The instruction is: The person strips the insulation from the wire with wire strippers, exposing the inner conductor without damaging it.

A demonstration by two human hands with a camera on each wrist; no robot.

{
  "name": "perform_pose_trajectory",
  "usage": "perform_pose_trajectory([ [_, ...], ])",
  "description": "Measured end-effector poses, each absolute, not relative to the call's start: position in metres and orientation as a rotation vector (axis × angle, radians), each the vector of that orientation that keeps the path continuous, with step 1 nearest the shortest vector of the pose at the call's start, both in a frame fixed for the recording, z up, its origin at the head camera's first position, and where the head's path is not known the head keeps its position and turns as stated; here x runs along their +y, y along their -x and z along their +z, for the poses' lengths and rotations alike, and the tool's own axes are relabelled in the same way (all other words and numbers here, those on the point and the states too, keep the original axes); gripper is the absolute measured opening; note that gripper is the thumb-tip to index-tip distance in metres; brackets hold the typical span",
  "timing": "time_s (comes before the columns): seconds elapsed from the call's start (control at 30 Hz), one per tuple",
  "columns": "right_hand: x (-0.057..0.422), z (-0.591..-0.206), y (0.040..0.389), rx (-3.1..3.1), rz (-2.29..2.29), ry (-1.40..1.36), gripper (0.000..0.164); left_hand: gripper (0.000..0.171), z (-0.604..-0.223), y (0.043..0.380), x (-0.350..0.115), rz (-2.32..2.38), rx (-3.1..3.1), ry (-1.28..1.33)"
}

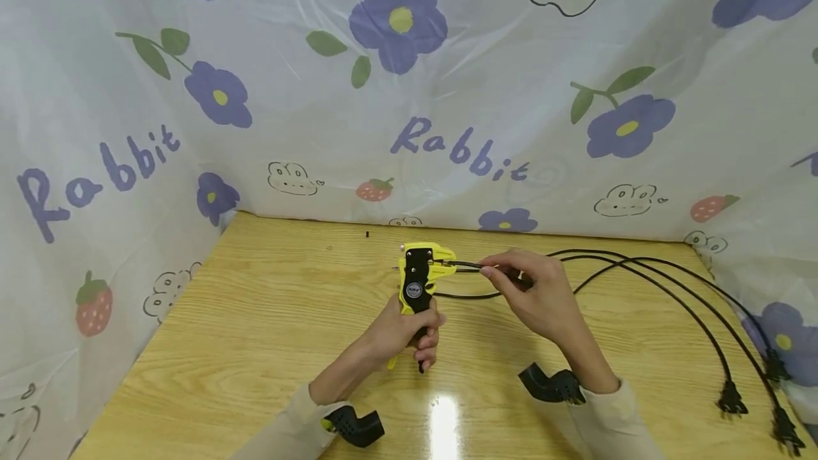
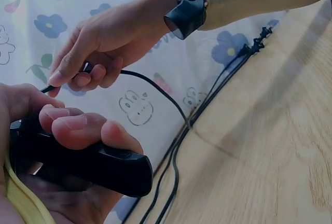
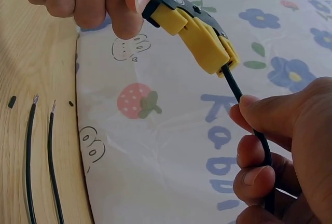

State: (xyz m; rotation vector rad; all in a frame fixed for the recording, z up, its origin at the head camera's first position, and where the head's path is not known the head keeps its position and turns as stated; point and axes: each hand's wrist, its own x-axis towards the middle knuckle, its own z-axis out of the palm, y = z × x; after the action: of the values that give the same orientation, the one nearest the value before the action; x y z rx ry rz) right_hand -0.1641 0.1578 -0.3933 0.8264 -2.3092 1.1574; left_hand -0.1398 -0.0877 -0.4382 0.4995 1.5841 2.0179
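Observation:
A yellow and black wire stripper [image 1: 418, 274] stands upright over the table's middle, its handles gripped by my left hand [image 1: 409, 332]. In the left wrist view, my fingers [image 2: 78, 130] wrap its black handle [image 2: 104, 169]. From the right side, my right hand [image 1: 540, 297] pinches a black power cable [image 1: 469, 265] between thumb and fingers. The cable [image 3: 233, 83] runs straight into the stripper's yellow nose [image 3: 210, 53]; its end is hidden inside. More of this cable lies along the curled lower fingers in the right wrist view.
Two more black cables [image 3: 29, 167] lie on the wooden table [image 1: 287, 289], bare strands [image 3: 36, 99] showing at their ends. Plugs [image 1: 731, 400] rest at the table's right side. Small black bits [image 1: 367, 234] lie toward the back. A flowered cloth [image 1: 447, 91] hangs behind.

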Motion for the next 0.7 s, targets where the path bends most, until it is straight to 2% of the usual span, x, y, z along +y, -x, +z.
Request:
perform_pose_trajectory([
  [0.27, 0.159, -0.39, 0.162, -2.323, 1.159, -0.836, 0.013, 0.028, -0.435, 0.136, -0.088, 1.997, 1.61, -0.495],
  [0.7, 0.165, -0.383, 0.16, -2.279, 1.139, -0.87, 0.022, 0.026, -0.433, 0.134, -0.086, 1.963, 1.598, -0.491],
])
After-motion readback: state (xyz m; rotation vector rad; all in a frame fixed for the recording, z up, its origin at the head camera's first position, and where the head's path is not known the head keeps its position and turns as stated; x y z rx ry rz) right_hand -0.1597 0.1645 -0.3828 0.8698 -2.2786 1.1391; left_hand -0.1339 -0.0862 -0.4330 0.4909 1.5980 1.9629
